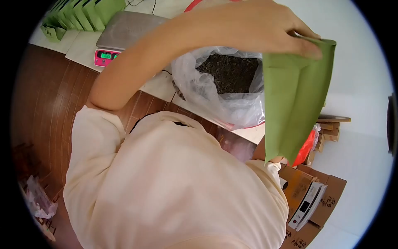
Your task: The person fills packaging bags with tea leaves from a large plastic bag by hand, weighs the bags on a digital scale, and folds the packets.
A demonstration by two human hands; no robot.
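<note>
My left hand [290, 35] reaches across from the left and is closed on the top edge of a green paper bag [292, 99], thumb on the near side. The bag hangs upright and tall, its lower end by my right sleeve [265, 168]. A bit of my right arm shows at the bag's lower edge; my right hand is hidden behind the bag. Just left of the bag, a large clear plastic bag [195, 87] stands open with dark, dry, leaf-like material [230, 72] inside.
A digital scale [128, 31] with a pink display panel sits on the white table [83, 50]. Several green bags [83, 14] stand in a row at the far left. Cardboard boxes [333, 199], a white device [307, 205] and a red bag [304, 149] are at the right.
</note>
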